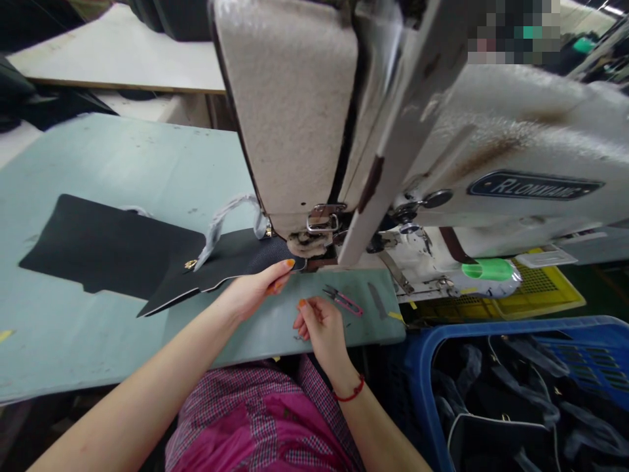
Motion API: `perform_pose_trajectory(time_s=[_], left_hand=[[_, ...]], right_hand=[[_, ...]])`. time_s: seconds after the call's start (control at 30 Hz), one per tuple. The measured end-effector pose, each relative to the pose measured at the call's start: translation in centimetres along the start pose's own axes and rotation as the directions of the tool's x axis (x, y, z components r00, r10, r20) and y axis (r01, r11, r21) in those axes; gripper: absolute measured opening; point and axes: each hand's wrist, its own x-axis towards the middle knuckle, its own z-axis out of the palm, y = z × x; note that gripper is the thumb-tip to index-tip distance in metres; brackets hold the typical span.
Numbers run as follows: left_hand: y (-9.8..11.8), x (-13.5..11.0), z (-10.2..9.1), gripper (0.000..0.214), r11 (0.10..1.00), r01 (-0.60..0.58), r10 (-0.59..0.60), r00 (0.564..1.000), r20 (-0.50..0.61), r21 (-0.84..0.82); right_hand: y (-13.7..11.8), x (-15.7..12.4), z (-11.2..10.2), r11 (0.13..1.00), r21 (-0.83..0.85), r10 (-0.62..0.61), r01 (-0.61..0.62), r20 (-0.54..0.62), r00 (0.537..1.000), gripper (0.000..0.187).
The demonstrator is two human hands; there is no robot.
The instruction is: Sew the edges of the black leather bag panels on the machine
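Observation:
A black leather bag panel (pixel 246 254) with a pale edge lies on the table, its right end under the sewing machine's head (pixel 299 118). My left hand (pixel 263 285) grips the near edge of this panel close to the presser foot, thumb on top. A handle wrapped in clear plastic (pixel 216 226) arches from the panel, with gold-coloured fittings (pixel 190 263) at its base. Off to the left, the black material continues as a flat flap (pixel 118 246). My right hand (pixel 322 322) hovers by the table's front edge, fingers curled together; what they hold, if anything, is hidden. Pink-handled thread snips (pixel 344 299) lie just beyond it.
A blue basket (pixel 422 380) of black bag pieces with plastic-wrapped handles stands at the right, with a yellow basket (pixel 550 288) behind it. The machine's arm (pixel 531 137) spans the upper right. A white table (pixel 128 52) adjoins the pale green tabletop (pixel 162 154).

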Motion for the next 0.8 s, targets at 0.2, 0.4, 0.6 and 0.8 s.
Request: perform_pose_trajectory(time_s=[0.2,0.4,0.6,0.8], left_hand=[[-0.2,0.8,-0.2,0.045,0.999,-0.048,0.046,0.996,-0.071,-0.021],[-0.1,1.4,-0.3,0.038,0.994,-0.092,0.086,0.991,-0.099,-0.065],[0.1,1.5,0.0,0.038,0.987,-0.125,0.112,0.984,-0.136,-0.098],[-0.2,1.3,1.2,0.039,0.978,-0.161,0.126,0.964,-0.236,-0.132]], right_hand=[[2.9,-0.2,0.3,0.996,-0.068,0.060,-0.060,-0.004,0.998,0.027],[3.3,-0.3,0.3,0.996,-0.090,0.033,-0.030,0.031,0.999,0.027],[3.8,-0.4,0.1,0.993,-0.116,0.010,-0.004,0.049,0.999,0.025],[3.6,-0.4,-0.1,0.992,-0.127,0.016,-0.008,0.064,0.998,0.027]])
